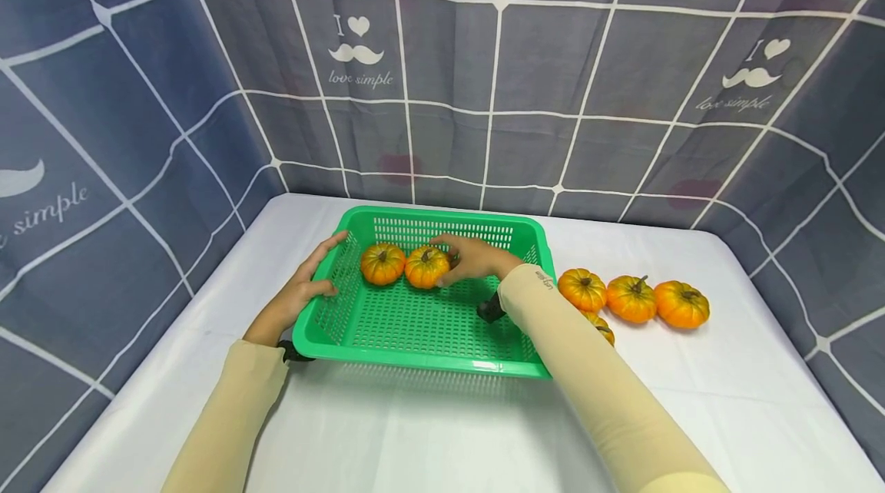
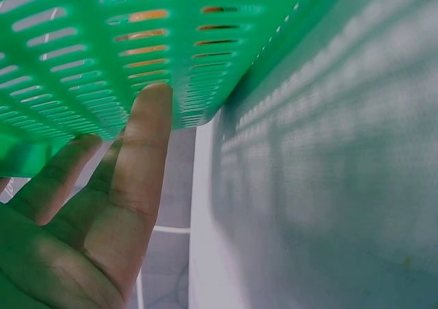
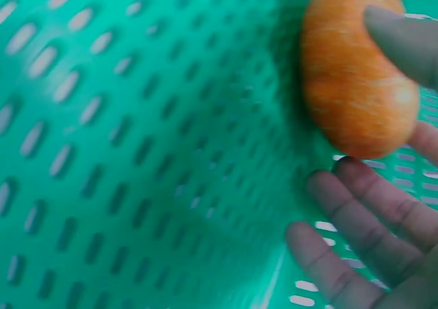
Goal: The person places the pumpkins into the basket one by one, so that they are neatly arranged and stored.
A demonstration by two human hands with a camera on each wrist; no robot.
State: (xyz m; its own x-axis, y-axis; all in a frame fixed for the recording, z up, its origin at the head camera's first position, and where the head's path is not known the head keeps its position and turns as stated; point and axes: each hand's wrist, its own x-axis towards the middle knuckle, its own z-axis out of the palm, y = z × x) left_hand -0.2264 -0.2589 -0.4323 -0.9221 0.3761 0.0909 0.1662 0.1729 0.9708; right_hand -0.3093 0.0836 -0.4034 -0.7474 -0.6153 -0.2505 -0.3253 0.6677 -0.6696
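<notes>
A green plastic basket [image 1: 422,367] with slotted walls stands on the white table. My left hand [image 1: 304,289] holds its left side, thumb over the rim. In the left wrist view its fingers [image 2: 140,165] lie along the outer wall. Inside, toward the back left, two small orange pumpkins sit side by side: a left pumpkin [image 1: 382,264] and a right pumpkin [image 1: 425,269]. My right hand [image 1: 477,257] reaches in over the right rim and holds the right pumpkin. The right wrist view shows the thumb across this pumpkin [image 3: 352,76], with the other fingers spread around its far side.
Right of the basket, several more small pumpkins [image 1: 631,299] lie on the white tablecloth [image 1: 747,370]; one pumpkin [image 1: 600,326] is partly hidden by my right sleeve. A grey checked curtain [image 1: 449,140] encloses the table at the back and sides.
</notes>
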